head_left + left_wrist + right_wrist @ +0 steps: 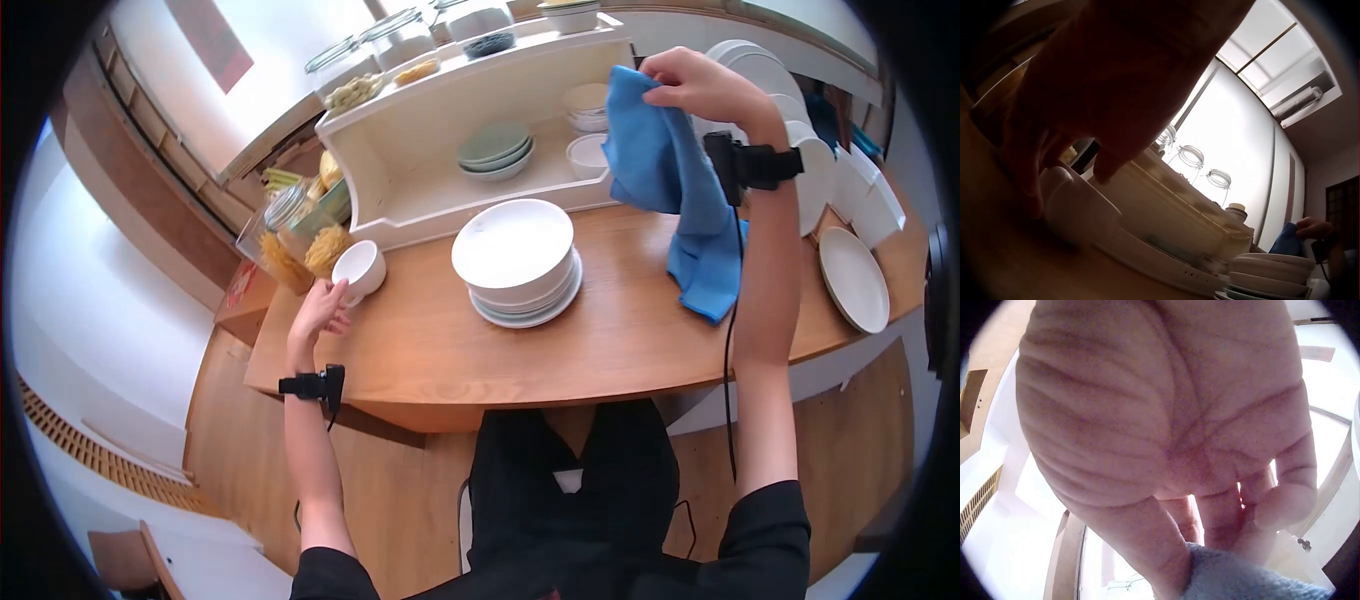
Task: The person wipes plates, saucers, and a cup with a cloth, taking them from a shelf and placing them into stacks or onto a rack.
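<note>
At the left of the table, my left hand point(320, 310) is beside a white cup point(360, 268), its thumb and fingers spread around the handle side. In the left wrist view the cup point(1082, 206) stands upright on the tabletop, and the hand's shadowed underside fills the top. Raised at the right, my right hand point(705, 85) pinches a blue cloth point(650, 150) by its upper edge. The cloth hangs in folds, its lower end reaching the table. Up close, the right wrist view shows the palm and a strip of cloth point(1241, 578) at the fingertips.
Stacked bowls and plates point(515, 250) occupy mid-table. Behind stands a white shelf point(420, 170) holding bowls point(497, 150), with glass jars point(400, 40) on top. Pasta jars point(295, 220) flank it at left. Upright plates point(765, 75) and an oval plate point(855, 280) are at right.
</note>
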